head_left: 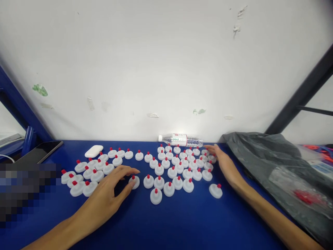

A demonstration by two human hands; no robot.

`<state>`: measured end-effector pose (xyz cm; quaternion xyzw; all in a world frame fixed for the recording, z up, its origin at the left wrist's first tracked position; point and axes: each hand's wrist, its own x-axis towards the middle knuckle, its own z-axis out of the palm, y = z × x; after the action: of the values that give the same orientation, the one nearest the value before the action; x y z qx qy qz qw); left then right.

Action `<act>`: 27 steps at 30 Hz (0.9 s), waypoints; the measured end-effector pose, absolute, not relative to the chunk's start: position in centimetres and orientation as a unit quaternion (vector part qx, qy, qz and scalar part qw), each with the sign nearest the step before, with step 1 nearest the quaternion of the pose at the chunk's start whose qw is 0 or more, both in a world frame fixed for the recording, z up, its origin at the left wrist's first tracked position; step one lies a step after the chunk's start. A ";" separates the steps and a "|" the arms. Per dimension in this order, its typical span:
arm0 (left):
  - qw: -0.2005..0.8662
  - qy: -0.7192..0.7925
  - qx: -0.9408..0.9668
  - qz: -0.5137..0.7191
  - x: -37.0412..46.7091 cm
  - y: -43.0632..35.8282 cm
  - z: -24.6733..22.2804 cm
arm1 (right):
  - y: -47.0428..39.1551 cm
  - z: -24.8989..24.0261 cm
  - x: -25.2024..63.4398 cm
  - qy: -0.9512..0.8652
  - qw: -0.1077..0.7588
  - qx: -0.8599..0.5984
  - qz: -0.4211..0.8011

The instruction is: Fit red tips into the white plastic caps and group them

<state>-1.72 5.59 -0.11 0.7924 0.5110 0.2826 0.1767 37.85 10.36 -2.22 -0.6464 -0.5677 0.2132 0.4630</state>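
Many round white plastic caps with small red tips stand on the blue table. My left hand (113, 187) is over the left part of them, its thumb and fingers apart around one white cap (134, 183). The thumb tip is at that cap's edge; whether it touches I cannot tell. My right hand (220, 156) reaches to the back right of the group, fingers stretched out beside a cap (212, 159), gripping nothing I can see. One cap (215, 191) stands apart at the right, its red tip leaning to the side.
A clear water bottle (179, 139) lies along the wall behind the caps. At the back left are a white rounded case (94, 151) and a dark phone (43, 152). To the right, a grey plastic bag (260, 156) lies beneath a clear bag of red pieces (305, 196).
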 end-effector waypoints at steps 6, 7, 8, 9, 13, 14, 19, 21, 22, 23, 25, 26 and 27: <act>0.179 0.514 0.797 0.264 -1.6 4.9 0.0 | 8.2 -1.6 34.2 -0.585 0.440 -0.637 0.243; 0.183 0.512 0.797 0.264 -1.6 4.9 0.0 | 8.0 -1.5 33.9 -0.588 0.436 -0.637 0.240; 0.186 0.510 0.798 0.262 -1.6 4.8 0.0 | 7.8 -1.4 33.7 -0.591 0.434 -0.637 0.237; 0.188 0.510 0.797 0.262 -1.5 4.8 0.0 | 7.7 -1.4 33.6 -0.594 0.434 -0.635 0.234; 0.167 0.514 0.793 0.281 -1.4 4.3 0.2 | 7.5 -1.5 33.4 -0.598 0.440 -0.624 0.242; 0.155 0.510 0.797 0.284 -1.4 4.3 0.3 | 7.5 -1.6 33.4 -0.599 0.442 -0.621 0.246; 0.036 0.484 0.820 0.302 -3.2 6.1 1.6 | 7.4 -1.8 33.3 -0.594 0.457 -0.620 0.232; -0.050 0.507 0.804 0.308 -4.5 7.5 2.5 | 7.6 -1.9 33.5 -0.585 0.464 -0.625 0.228; -0.097 0.528 0.790 0.297 -5.2 8.2 3.0 | 7.7 -2.0 33.7 -0.581 0.466 -0.627 0.227; -0.143 0.556 0.770 0.281 -5.9 8.7 3.4 | 7.8 -2.0 33.8 -0.578 0.467 -0.629 0.226; -0.204 0.615 0.728 0.222 -7.2 9.5 3.9 | 7.9 -2.1 34.0 -0.579 0.466 -0.630 0.225; -0.215 0.640 0.716 0.181 -7.7 9.7 4.0 | 7.9 -2.1 34.0 -0.581 0.464 -0.629 0.227; -0.215 0.659 0.706 0.142 -8.1 9.7 3.8 | 7.9 -2.0 33.9 -0.583 0.463 -0.626 0.230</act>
<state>-8.08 9.73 3.80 0.7061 0.6594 0.1425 -0.2151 33.92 7.87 -2.04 -0.6262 -0.5831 0.2302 0.4635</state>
